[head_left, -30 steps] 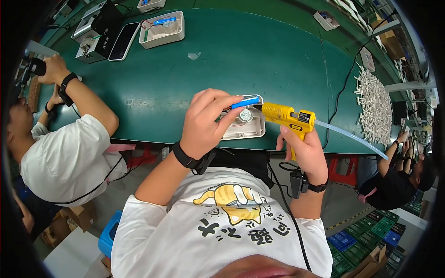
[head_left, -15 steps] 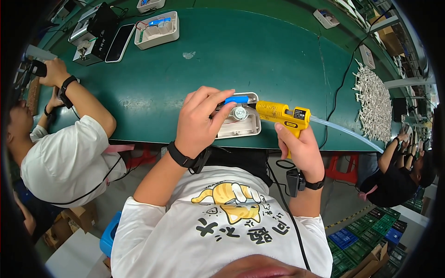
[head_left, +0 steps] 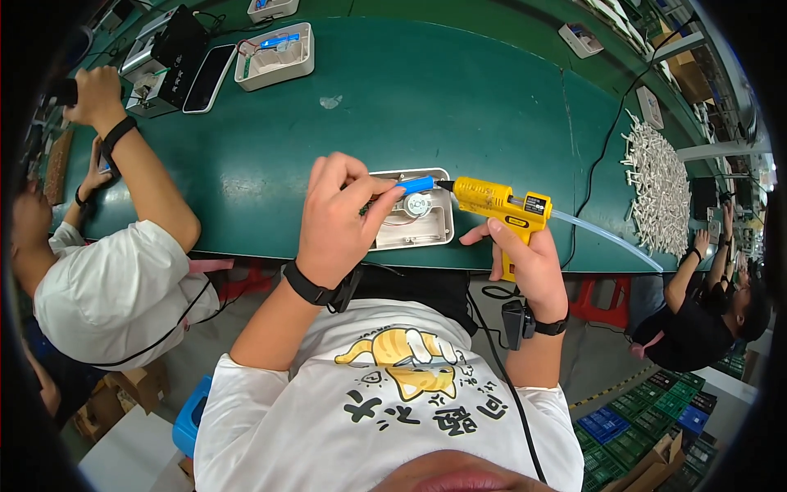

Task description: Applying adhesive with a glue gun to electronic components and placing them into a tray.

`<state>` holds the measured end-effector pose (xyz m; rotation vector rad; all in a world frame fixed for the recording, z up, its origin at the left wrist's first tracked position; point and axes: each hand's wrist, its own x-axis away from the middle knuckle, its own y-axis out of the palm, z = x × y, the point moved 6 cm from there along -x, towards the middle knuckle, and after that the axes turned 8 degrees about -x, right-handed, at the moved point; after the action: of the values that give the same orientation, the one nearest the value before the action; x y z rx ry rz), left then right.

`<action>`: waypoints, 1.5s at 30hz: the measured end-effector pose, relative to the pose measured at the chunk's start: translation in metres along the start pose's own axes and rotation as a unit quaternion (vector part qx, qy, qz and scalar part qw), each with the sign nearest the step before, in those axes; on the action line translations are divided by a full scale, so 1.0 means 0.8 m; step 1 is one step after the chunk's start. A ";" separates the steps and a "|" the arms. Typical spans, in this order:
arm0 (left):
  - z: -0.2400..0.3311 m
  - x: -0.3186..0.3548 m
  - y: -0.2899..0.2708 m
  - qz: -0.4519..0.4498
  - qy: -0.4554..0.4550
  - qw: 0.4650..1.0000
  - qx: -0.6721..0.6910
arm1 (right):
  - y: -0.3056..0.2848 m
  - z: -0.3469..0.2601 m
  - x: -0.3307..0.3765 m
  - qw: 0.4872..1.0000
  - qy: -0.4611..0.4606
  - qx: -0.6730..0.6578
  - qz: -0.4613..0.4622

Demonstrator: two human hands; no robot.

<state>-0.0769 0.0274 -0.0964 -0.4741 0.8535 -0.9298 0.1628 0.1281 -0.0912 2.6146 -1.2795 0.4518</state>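
My left hand (head_left: 334, 215) pinches one end of a blue cylindrical battery (head_left: 416, 185) between thumb and fingers, tilted over an open white plastic housing (head_left: 448, 228). In that housing a round silvery part (head_left: 419, 205) shows, with thin wires beside it; its left portion is partly hidden by my hand. My right hand (head_left: 531, 264) grips the handle of a yellow hot glue gun (head_left: 484, 193), its index finger stretched out to the left. The gun's dark nozzle points left, close to the battery's far end. A translucent glue stick (head_left: 607, 232) trails from its back.
A second white housing (head_left: 305, 66) with a blue battery stands at the back left, beside a phone (head_left: 210, 79) and a black box-shaped device (head_left: 182, 61). Small white parts (head_left: 658, 193) are heaped at the right. Co-workers sit on both sides. A black cable (head_left: 602, 156) crosses the table.
My left hand and the battery have shifted slightly left, uncovering more of the battery. My right index finger has stretched out from the trigger area. The co-worker's raised hand at left has moved up.
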 end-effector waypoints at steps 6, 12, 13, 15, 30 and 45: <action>-0.015 -0.020 0.014 -0.053 -0.053 0.995 0.067 | -0.002 0.002 -0.013 1.000 0.007 0.003 -0.004; -0.029 -0.033 0.028 -0.162 -0.079 0.978 0.108 | -0.006 -0.002 -0.015 1.000 0.020 0.021 -0.002; -0.031 -0.032 0.030 -0.166 -0.082 0.976 0.116 | -0.005 -0.002 -0.015 0.999 0.025 0.025 -0.002; -0.033 -0.032 0.033 -0.172 -0.087 0.972 0.131 | -0.004 -0.004 -0.015 0.999 0.035 0.032 0.000; -0.025 -0.027 0.037 -0.159 -0.098 0.982 0.042 | 0.003 -0.002 0.013 0.999 0.011 0.021 0.022; -0.042 -0.014 0.030 -0.159 -0.069 0.977 0.127 | 0.015 -0.012 0.026 0.996 0.021 0.078 0.024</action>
<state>-0.0954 0.0500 -0.1278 -0.4533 0.5303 -1.2667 0.1636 0.1083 -0.0742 2.6877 -1.3471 0.6355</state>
